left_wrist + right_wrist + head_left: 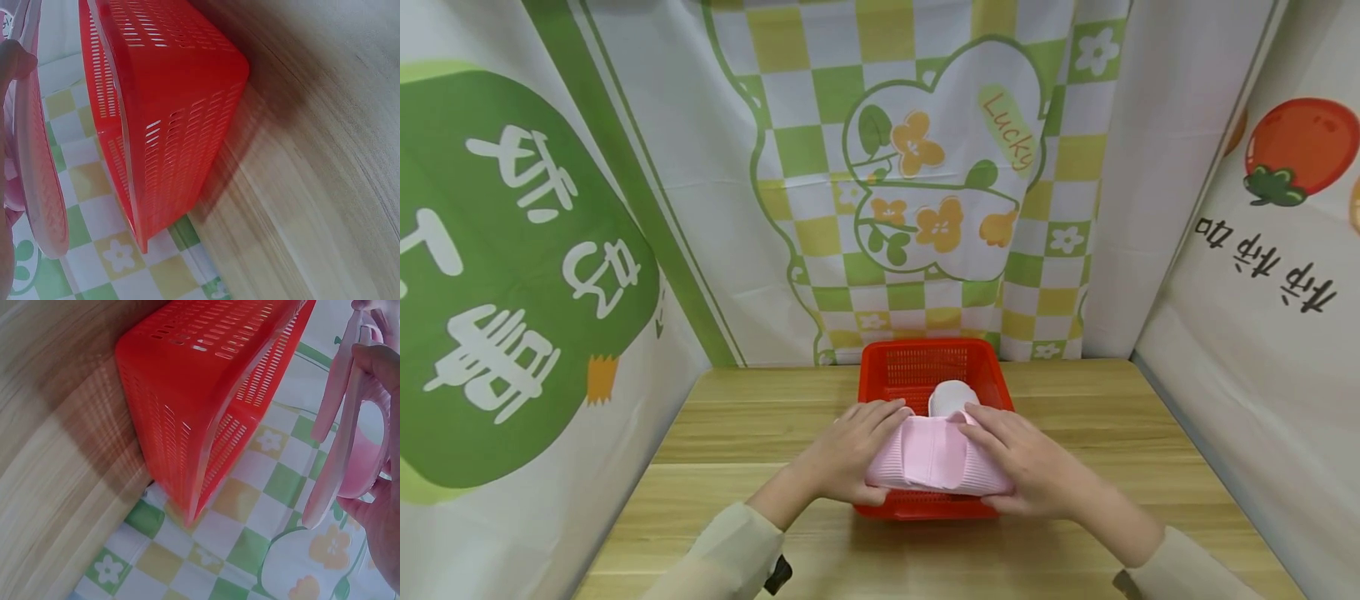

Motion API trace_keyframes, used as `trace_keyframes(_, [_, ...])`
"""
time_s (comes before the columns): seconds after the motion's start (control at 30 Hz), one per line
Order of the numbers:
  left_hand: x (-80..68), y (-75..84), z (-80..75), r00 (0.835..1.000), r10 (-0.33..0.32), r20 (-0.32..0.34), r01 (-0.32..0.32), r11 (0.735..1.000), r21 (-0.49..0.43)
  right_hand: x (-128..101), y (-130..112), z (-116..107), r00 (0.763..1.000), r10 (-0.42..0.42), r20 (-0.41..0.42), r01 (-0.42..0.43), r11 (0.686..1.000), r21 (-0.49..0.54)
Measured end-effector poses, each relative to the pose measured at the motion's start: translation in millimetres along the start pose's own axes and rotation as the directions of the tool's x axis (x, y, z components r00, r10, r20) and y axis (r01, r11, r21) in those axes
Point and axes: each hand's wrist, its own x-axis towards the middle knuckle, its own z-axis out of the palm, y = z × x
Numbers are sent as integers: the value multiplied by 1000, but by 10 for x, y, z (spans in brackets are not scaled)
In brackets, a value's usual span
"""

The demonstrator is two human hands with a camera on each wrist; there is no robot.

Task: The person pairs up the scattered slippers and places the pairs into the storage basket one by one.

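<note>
Between the left hand [850,454] and right hand [1033,458], the pink slippers [932,450] look matt and rubbery — finely ribbed at the sides, smooth in the middle. Below the grip, the red basket [169,81] is slotted, slightly glossy plastic, the tabletop [722,450] smooth, grained wood. Beyond the grip hangs matt, faintly creased printed cloth [925,308] — the sleeves [737,542] are matt fabric too.

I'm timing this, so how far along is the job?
Done: the red basket stands on the table.
In hand: the left hand and right hand grip pink slippers above it.
Left: probably lowering them in, or setting them elsewhere; the pictures don't settle which.
</note>
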Motion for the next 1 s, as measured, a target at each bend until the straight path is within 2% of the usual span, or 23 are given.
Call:
trace_keyframes(0.13, [9, 13, 2, 1000, 6, -2, -6, 1000, 6, 6, -15, 7, 1000, -3, 1, 3, 1000, -7])
trace_keyframes(0.43, [43, 59, 8, 999, -10, 47, 10, 1000, 6, 47, -39, 42, 1000, -12, -2, 12, 1000, -21])
trace_keyframes(0.77, [74, 96, 20, 999, -5, 32, 5, 1000, 22, 117, -100, 66, 1000, -4, -3, 4, 997, -71])
trace_keyframes(1.0, [95, 111, 23, 1000, 27, 0, -27, 999, 27, 152, -139, 76, 1000, -9, -6, 9, 997, -83])
